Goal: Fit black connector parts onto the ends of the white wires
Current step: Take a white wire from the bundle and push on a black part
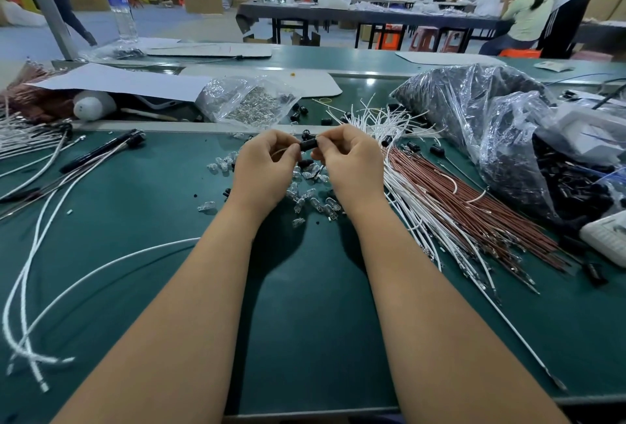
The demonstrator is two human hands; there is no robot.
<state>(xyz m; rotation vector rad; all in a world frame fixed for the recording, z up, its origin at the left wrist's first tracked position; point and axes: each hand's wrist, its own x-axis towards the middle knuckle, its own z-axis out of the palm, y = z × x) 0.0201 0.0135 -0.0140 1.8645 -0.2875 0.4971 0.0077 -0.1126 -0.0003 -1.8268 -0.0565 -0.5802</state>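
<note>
Matt green table (135,207), glossy plastic bag (474,108)

Above the green worktop (142,220), the left hand (262,166) and right hand (349,163) meet, both pinching a small black connector (309,145) between their fingers (294,152). Small clear bulbs (305,196) lie scattered beneath them. White wires (403,193) and brown wires (450,200) fan out at the right, beside a clear bag of black parts (474,108).

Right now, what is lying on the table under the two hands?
Small clear glass bulbs and a few black connector parts lie scattered on the green table. The hands cover whatever lies directly beneath them.
</note>
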